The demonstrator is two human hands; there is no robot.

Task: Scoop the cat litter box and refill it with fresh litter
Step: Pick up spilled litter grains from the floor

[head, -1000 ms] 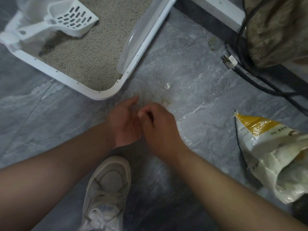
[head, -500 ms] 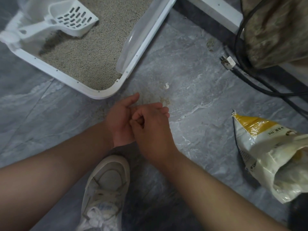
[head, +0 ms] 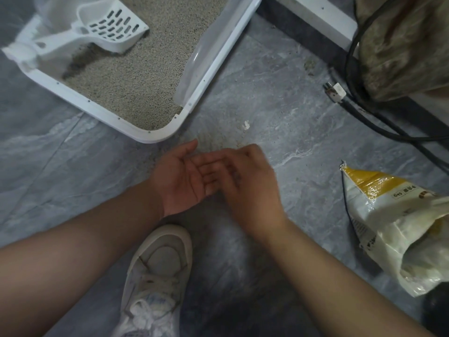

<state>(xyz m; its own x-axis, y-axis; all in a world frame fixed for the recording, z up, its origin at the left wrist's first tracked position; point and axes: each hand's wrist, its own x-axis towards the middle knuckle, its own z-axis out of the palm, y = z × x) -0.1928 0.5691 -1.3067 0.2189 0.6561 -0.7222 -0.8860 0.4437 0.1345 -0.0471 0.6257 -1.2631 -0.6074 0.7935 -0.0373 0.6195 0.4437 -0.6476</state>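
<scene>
A white litter box [head: 104,115] filled with grey-beige litter [head: 145,69] stands at the upper left on the grey floor. A white slotted scoop [head: 107,27] lies in its far corner. An opened white and yellow litter bag [head: 398,229] lies on the floor at the right. My left hand [head: 179,178] is held palm up in front of the box, fingers straight. My right hand [head: 250,183] lies back up across the left hand's fingers and looks blurred. Neither hand holds anything that I can see. Spilled litter grains [head: 218,139] lie on the floor just beyond the hands.
A black cable with a white plug [head: 336,92] runs along the floor at the upper right, beside a brownish mottled object [head: 401,45] and a white baseboard [head: 313,15]. My white sneaker [head: 155,276] is planted below the hands.
My left hand has turned palm up and opened its fingers. My right hand has slid to the right across the left fingers, which it covered half a second ago.
</scene>
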